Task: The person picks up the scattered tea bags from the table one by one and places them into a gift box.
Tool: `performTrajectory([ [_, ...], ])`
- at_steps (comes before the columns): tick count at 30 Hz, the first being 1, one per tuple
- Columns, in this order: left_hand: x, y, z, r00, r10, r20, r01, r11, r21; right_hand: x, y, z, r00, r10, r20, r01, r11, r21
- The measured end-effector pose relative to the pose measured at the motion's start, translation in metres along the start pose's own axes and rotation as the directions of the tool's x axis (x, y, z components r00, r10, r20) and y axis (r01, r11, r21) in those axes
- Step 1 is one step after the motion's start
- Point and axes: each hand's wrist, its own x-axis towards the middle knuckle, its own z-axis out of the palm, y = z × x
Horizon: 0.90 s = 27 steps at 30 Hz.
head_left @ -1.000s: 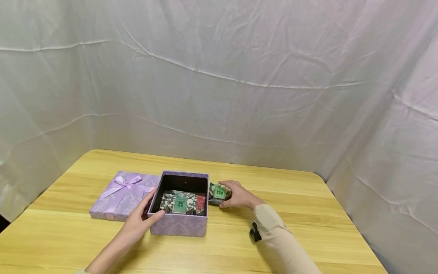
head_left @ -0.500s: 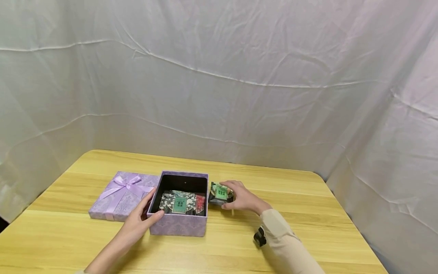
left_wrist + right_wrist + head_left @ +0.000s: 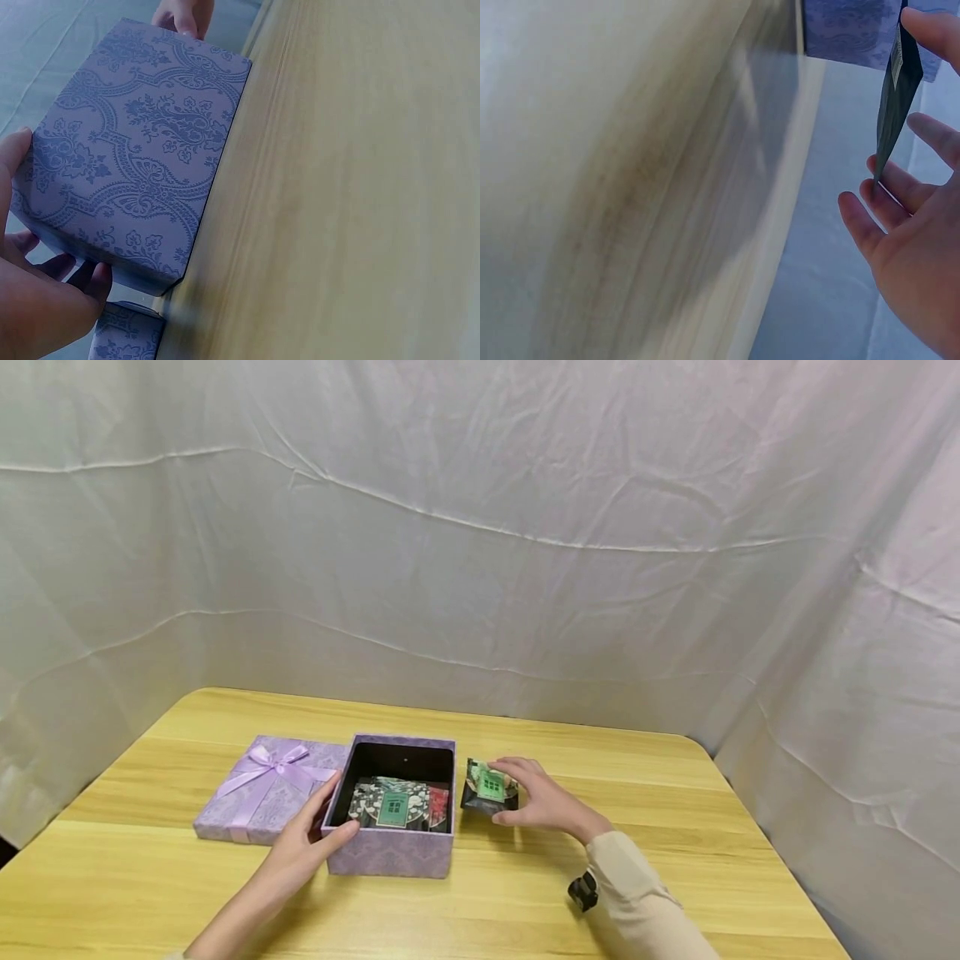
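In the head view my left hand (image 3: 306, 837) grips the near left corner of a purple patterned gift box (image 3: 390, 857), its thumb at the front rim and its fingers along the left side. The left wrist view shows these fingers (image 3: 88, 283) curled against the box side. Inside the box lie packets with dark floral print, one with a green label (image 3: 393, 810) and one partly red (image 3: 438, 806). To the right of the box, my right hand (image 3: 546, 800) holds a dark packet (image 3: 491, 787) with a green label by its edges, between thumb and fingers, tilted and apart from the box.
A purple box lid (image 3: 272, 789) with a ribbon bow lies on the table (image 3: 480, 910), left of the box. A small black object (image 3: 582, 892) is beside the right sleeve. Pale cloth (image 3: 480, 568) hangs behind the table.
My right hand has moved a little to the right with the packet, widening the gap to the box. The left hand and the box have hardly moved.
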Motion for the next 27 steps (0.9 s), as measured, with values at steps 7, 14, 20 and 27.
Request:
performTrajectory([
  [7, 0.0, 0.001, 0.0, 1.0, -0.003, 0.001, 0.003, 1.0, 0.001, -0.009, -0.01, -0.007, 1.0, -0.005, -0.011, 0.006, 1.0, 0.022],
  [14, -0.001, 0.001, 0.0, 1.0, 0.005, 0.003, -0.005, 1.0, 0.005, -0.013, -0.022, -0.014, 0.999, -0.042, -0.025, 0.042, 0.999, 0.005],
  [20, 0.0, 0.001, 0.0, 1.0, -0.007, 0.006, 0.007, 1.0, 0.007, -0.012, -0.033, -0.02, 0.998, -0.056, -0.025, 0.056, 0.998, -0.002],
  [27, -0.001, 0.001, 0.0, 1.0, -0.003, 0.005, 0.003, 1.0, 0.014, -0.006, -0.043, -0.025, 0.996, -0.086, -0.027, 0.085, 0.996, -0.04],
])
